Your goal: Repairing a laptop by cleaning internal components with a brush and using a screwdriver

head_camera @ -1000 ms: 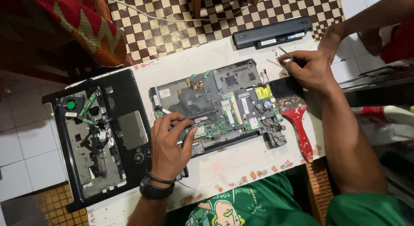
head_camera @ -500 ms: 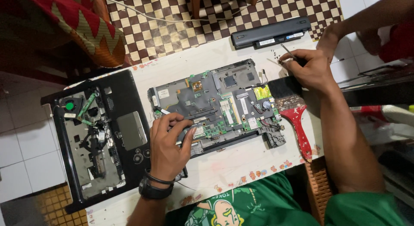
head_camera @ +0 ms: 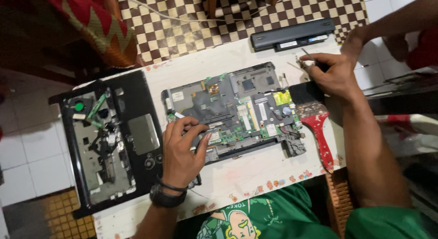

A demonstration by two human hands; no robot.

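Note:
An opened laptop base with its green and grey motherboard (head_camera: 237,109) lies in the middle of a white table (head_camera: 255,168). My left hand (head_camera: 182,150) rests on the board's near left corner, fingers curled over the edge. My right hand (head_camera: 331,72) is at the table's far right, pinching a thin screwdriver (head_camera: 306,54) whose tip points up and left, just beyond the board's right end.
A black laptop top cover (head_camera: 107,136) with touchpad lies at the left. A red-handled paint brush (head_camera: 317,125) lies right of the board. A black battery pack (head_camera: 292,33) sits on the checkered cloth (head_camera: 182,26) behind. Another person's arm (head_camera: 392,22) reaches in top right.
My right hand with the screwdriver shifted slightly toward the table's far right edge. My left hand stayed on the board.

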